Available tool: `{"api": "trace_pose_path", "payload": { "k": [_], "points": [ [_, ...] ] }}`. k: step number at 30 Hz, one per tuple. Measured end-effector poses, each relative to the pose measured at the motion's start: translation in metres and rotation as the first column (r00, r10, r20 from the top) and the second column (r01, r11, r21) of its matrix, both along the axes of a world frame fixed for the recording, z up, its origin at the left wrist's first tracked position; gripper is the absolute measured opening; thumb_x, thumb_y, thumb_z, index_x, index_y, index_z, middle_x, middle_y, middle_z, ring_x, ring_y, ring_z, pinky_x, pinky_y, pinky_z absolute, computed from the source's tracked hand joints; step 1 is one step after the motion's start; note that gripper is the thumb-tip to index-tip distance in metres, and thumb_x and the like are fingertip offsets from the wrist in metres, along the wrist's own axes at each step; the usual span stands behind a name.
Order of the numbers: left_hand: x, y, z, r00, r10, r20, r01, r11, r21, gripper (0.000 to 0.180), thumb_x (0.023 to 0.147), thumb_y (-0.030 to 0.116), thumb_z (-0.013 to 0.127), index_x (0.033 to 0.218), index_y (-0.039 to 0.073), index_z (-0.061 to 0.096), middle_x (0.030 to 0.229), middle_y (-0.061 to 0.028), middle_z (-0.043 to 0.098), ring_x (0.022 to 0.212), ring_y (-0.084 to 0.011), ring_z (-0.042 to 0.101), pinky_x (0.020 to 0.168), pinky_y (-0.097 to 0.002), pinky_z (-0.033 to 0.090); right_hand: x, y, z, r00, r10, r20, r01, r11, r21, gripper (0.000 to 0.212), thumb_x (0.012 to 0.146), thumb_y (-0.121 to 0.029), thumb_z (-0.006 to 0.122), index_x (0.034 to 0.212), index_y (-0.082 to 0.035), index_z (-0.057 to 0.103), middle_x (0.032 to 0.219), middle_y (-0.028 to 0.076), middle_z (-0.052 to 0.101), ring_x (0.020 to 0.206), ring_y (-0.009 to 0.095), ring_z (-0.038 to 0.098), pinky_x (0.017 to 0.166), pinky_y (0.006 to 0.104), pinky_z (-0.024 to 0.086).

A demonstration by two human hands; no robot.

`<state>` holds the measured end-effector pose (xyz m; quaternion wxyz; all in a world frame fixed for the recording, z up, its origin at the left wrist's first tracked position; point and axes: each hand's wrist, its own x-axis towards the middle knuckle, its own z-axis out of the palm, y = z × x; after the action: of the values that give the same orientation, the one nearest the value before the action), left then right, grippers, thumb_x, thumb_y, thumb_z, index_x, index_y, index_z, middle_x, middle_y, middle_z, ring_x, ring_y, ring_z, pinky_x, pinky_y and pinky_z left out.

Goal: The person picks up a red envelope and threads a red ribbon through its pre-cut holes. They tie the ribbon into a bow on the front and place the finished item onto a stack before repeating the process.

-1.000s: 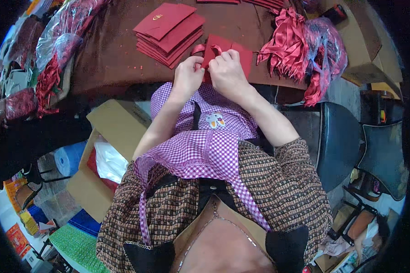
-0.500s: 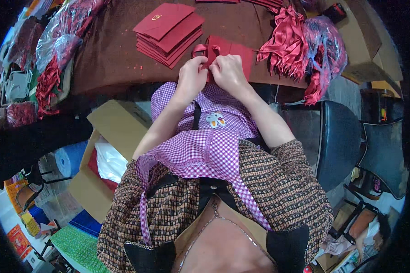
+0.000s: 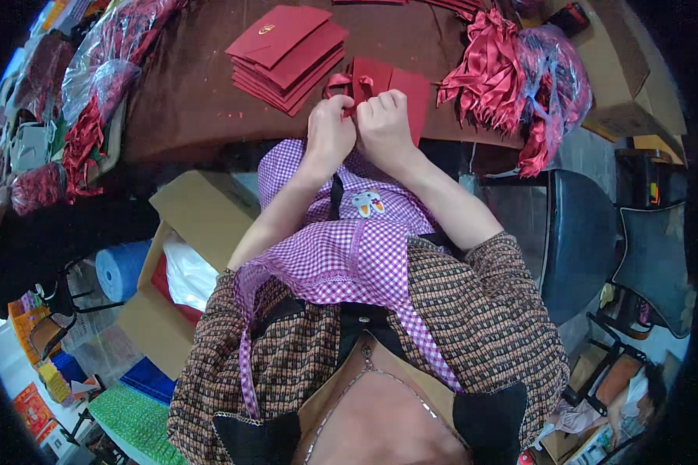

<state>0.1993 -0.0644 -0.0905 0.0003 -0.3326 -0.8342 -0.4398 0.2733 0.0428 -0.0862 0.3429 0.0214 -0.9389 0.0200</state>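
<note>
At the table's near edge lies a flat dark-red paper piece (image 3: 408,91), perhaps a folded bag or envelope, with a red satin ribbon (image 3: 338,80) looped at its left side. My left hand (image 3: 329,133) is closed in a pinch on the ribbon. Right beside it, my right hand (image 3: 385,130) is curled, its knuckles up and fingers closed at the ribbon's other part. The fingertips and the spot where the ribbon meets the paper are mostly hidden. Left of them sits a stack of red paper pieces (image 3: 275,37), the top one bearing a gold emblem.
A brown cloth (image 3: 180,93) covers the table. To the right lie a bundle of red ribbons (image 3: 485,74) and a clear plastic bag (image 3: 554,77), near a cardboard box (image 3: 613,70). More bagged ribbons (image 3: 105,77) hang at left. An open carton (image 3: 202,209) stands left of my lap.
Both hands have drawn slightly toward me, and the right one has rolled over so its knuckles face up more. The paper piece has shifted a little. The stack stays put.
</note>
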Motion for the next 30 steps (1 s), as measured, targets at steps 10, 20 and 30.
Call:
{"api": "trace_pose_path", "payload": {
  "k": [10,20,30],
  "points": [
    [-0.006,-0.011,0.015,0.985,-0.168,0.046,0.170,0.984,-0.050,0.026,0.074,-0.002,0.061,0.100,-0.002,0.057,0.083,-0.0242,0.062,0.084,-0.0400,0.060,0.077,-0.0468,0.047,0.005,0.009,-0.008,0.998,-0.020,0.059,0.040,0.930,-0.366,0.012,0.076,-0.016,0.066,0.076,-0.007,0.058,0.073,0.006,0.058,0.077,0.025,0.054,0.079,0.0407,0.036],
    [-0.010,-0.013,0.010,0.986,-0.069,0.150,0.084,0.992,-0.097,0.031,0.077,0.003,0.065,0.106,-0.004,0.059,0.088,-0.0187,0.065,0.083,-0.0258,0.065,0.073,-0.0344,0.051,0.012,0.014,-0.003,0.996,0.040,0.081,-0.011,0.942,-0.336,0.011,0.077,-0.018,0.067,0.082,-0.010,0.062,0.078,0.005,0.056,0.085,0.024,0.053,0.087,0.0409,0.033],
    [-0.007,-0.013,0.009,0.974,-0.059,0.219,0.052,0.998,0.035,0.024,0.075,-0.002,0.061,0.099,-0.006,0.060,0.088,-0.0225,0.064,0.083,-0.0337,0.064,0.073,-0.0392,0.051,0.007,0.010,-0.004,0.999,0.001,0.035,0.009,0.959,-0.283,0.013,0.076,-0.017,0.067,0.080,-0.008,0.059,0.077,0.005,0.056,0.084,0.024,0.052,0.086,0.0414,0.034]
  ]
}}
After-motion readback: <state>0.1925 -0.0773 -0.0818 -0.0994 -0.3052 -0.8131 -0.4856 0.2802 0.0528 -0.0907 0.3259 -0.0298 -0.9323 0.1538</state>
